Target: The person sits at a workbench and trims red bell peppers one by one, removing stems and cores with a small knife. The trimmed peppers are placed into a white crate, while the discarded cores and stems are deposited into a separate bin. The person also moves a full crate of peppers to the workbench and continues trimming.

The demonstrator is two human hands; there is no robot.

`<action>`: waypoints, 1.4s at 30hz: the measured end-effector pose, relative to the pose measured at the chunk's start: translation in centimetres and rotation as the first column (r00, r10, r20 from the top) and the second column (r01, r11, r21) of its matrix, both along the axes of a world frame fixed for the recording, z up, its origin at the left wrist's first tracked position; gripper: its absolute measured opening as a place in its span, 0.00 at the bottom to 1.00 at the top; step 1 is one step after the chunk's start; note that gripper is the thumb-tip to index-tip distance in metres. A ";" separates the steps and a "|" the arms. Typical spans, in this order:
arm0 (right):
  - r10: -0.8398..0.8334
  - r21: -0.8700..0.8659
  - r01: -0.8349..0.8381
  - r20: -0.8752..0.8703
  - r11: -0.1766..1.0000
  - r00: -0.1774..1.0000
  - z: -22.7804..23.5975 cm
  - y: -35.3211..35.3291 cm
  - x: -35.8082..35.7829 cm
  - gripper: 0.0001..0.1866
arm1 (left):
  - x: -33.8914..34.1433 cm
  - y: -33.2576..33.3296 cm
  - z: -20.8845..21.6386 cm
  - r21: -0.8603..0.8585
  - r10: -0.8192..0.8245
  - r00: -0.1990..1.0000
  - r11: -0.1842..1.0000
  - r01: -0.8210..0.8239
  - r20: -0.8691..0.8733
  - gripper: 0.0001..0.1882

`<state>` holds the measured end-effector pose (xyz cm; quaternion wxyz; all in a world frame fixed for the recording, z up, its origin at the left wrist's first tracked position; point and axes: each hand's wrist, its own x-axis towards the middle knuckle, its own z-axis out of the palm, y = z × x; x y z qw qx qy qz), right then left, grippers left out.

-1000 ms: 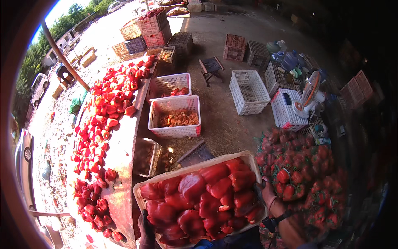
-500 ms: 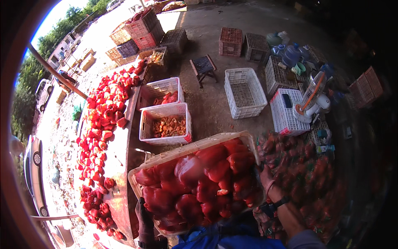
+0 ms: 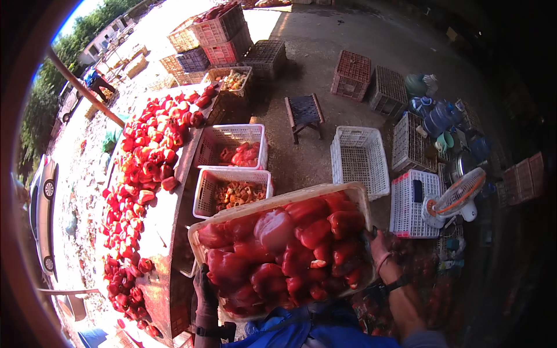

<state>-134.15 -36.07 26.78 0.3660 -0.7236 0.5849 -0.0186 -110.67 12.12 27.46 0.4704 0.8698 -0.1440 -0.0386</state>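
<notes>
A pale plastic crate (image 3: pixel 278 204) heaped with large red bell peppers (image 3: pixel 290 249) is carried in front of my body, slightly tilted, its right side higher. My left hand (image 3: pixel 204 293), in a dark glove, grips its left end. My right hand (image 3: pixel 380 250) holds the opposite end near the far right corner. Part of the fingers on both sides is hidden by the crate. Left of it, a long table (image 3: pixel 168 232) bears a long pile of red peppers (image 3: pixel 142 168).
Beyond the crate stand two white crates, one with red pieces (image 3: pixel 261 130) and one with pepper scraps (image 3: pixel 200 197). Farther off are a folding stool (image 3: pixel 304 111), a white crate (image 3: pixel 377 185) and stacked crates (image 3: pixel 223 29). At right, a fan (image 3: pixel 458 194) stands on another crate. A person (image 3: pixel 100 83) bends outside.
My view has turned left, so the stool, floor crates and fan appear farther right. The pepper-filled crate stays in both my hands, slightly right and higher in the picture.
</notes>
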 end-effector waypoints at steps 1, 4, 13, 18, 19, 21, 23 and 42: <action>-0.008 0.039 0.011 -0.065 0.999 0.998 -0.6 -1.9 2.0 0.22 | 1.8 -1.3 0.3 -0.053 0.060 0.987 0.996 -0.068 -0.146 0.17; -0.169 0.229 0.130 0.160 0.965 0.973 -3.6 -6.4 5.9 0.22 | 6.2 -5.9 1.9 -0.406 0.065 0.843 0.854 -0.324 -0.534 0.20; -0.201 0.415 -0.006 0.453 0.910 0.869 -7.4 -19.2 17.7 0.22 | 18.1 -17.3 3.1 -0.198 0.214 0.862 0.921 -0.335 -0.460 0.19; -0.007 0.349 -0.188 0.488 0.918 0.873 -7.5 -26.2 26.6 0.21 | 23.2 -23.7 5.6 -0.242 0.283 0.713 0.808 -0.538 -0.641 0.18; 0.154 0.195 -0.265 0.448 0.944 0.881 -7.2 -27.8 28.4 0.21 | 24.0 -25.0 5.9 -0.259 0.285 0.709 0.791 -0.554 -0.645 0.18; 0.096 0.283 -0.242 0.446 0.928 0.890 -6.7 -30.4 32.4 0.20 | 25.1 -27.2 6.7 -0.302 0.301 0.721 0.758 -0.578 -0.624 0.16; -0.053 0.500 -0.272 0.544 0.822 0.838 -5.7 -33.1 36.1 0.21 | 26.0 -29.1 7.4 -0.369 0.310 0.724 0.699 -0.613 -0.616 0.15; 0.345 0.314 -0.444 0.324 0.839 0.881 -3.9 -37.5 67.4 0.26 | 43.7 -32.8 5.1 -0.250 0.526 0.677 0.663 -0.706 -0.515 0.20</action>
